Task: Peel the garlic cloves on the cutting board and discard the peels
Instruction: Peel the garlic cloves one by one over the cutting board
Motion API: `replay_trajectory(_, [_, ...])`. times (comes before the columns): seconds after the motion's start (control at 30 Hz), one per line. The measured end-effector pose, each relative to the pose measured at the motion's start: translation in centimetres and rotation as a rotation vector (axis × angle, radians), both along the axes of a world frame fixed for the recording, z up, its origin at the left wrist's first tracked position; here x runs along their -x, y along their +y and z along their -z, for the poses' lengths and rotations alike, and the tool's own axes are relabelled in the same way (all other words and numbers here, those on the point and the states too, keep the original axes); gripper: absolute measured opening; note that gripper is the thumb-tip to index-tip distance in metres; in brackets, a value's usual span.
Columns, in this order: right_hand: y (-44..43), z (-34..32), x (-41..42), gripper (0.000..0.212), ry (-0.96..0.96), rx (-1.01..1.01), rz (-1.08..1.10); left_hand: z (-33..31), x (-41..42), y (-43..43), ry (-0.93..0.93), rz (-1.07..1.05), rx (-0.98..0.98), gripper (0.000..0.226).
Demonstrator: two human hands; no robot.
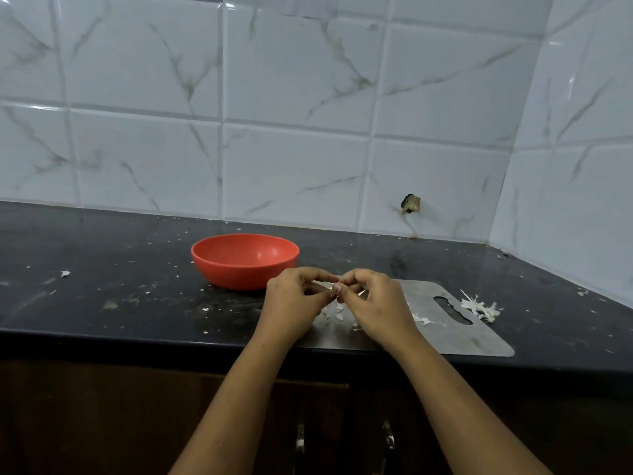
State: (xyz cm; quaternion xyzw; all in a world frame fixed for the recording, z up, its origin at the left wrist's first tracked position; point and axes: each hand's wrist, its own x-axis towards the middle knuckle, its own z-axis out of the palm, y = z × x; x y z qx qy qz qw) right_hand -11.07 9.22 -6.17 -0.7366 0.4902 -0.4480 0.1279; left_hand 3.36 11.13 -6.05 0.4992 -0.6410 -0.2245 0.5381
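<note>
Both hands meet above the left end of a grey steel cutting board (472, 337). My left hand (294, 299) and my right hand (373, 303) pinch one small pale garlic clove (331, 287) between their fingertips. Most of the clove is hidden by the fingers. Thin white peel flakes (337, 311) lie on the board under the hands, and more peel strips (426, 319) lie near its middle. A pile of white peels (481, 308) sits on the counter just past the board's right end.
A red bowl (245, 260) stands on the black counter behind and left of the hands. Small white scraps dot the counter (120, 286). Tiled walls close the back and the right side. Cabinet doors with metal handles (300, 443) are below the counter edge.
</note>
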Motion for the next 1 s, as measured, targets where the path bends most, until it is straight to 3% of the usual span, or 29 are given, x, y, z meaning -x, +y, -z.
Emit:
replay_trajectory(0.4, [0.0,-0.1,-0.1,0.017,0.014,0.043,-0.013,-0.2,0.1,0.0,-0.008,-0.01,-0.013,0.015])
replay_trajectory(0.67, [-0.4,0.0,0.5,0.023,-0.408,0.037,0.123,0.0,-0.1,-0.4,0.096,-0.063,-0.05,0.007])
replay_trajectory(1.0, [-0.8,-0.5,1.6,0.019,-0.6,0.01,0.176,-1.1,-0.5,-1.1,-0.064,-0.066,-0.078,0.009])
